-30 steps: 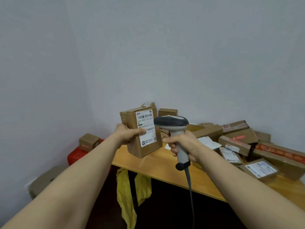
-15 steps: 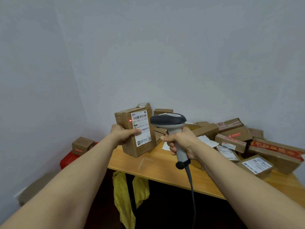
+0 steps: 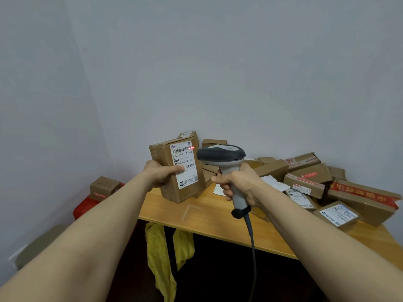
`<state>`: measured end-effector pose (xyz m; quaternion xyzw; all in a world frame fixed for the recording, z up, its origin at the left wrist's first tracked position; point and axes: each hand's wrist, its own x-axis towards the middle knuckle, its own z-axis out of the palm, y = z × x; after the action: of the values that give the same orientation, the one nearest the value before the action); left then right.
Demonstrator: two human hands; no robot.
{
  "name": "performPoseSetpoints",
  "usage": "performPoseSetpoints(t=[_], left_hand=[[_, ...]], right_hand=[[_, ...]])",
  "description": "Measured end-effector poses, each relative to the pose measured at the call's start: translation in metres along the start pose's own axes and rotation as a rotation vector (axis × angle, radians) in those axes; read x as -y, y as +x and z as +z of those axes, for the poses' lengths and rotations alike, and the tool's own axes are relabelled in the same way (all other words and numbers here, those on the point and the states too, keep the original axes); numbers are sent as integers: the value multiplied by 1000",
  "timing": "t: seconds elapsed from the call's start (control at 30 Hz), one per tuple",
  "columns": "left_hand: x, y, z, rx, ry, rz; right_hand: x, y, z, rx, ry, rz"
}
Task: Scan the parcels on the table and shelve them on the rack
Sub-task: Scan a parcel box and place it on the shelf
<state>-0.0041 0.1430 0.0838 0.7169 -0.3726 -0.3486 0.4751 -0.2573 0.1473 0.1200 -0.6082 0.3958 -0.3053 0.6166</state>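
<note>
My left hand (image 3: 160, 173) grips a tall brown cardboard parcel (image 3: 169, 188) upright above the left end of the wooden table (image 3: 209, 212), its white shipping label facing me. A red scanner dot glows at the right end of the label's top barcode. My right hand (image 3: 237, 184) holds a grey corded barcode scanner (image 3: 221, 154) by its handle, head pointed at the label, just right of the parcel. Several more cardboard parcels (image 3: 305, 182) lie piled on the table's right and back. No rack is in view.
A small brown box (image 3: 104, 186) sits on a red crate (image 3: 84, 207) left of the table, by the wall. Yellow cloth (image 3: 161, 253) hangs under the table's front edge. The scanner's cable drops past the table edge. Grey walls meet in a corner behind.
The red scanner dot has shifted from the parcel's left cardboard edge onto the right end of the top barcode. Parcel and scanner stay close together, held much as before.
</note>
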Motion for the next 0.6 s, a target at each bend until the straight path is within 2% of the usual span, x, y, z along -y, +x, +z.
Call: performPoseSetpoints(t=[0.6], left_hand=[[43,35,-36,-75,-31,-161]], right_hand=[[-4,17,20,32,-44,78]])
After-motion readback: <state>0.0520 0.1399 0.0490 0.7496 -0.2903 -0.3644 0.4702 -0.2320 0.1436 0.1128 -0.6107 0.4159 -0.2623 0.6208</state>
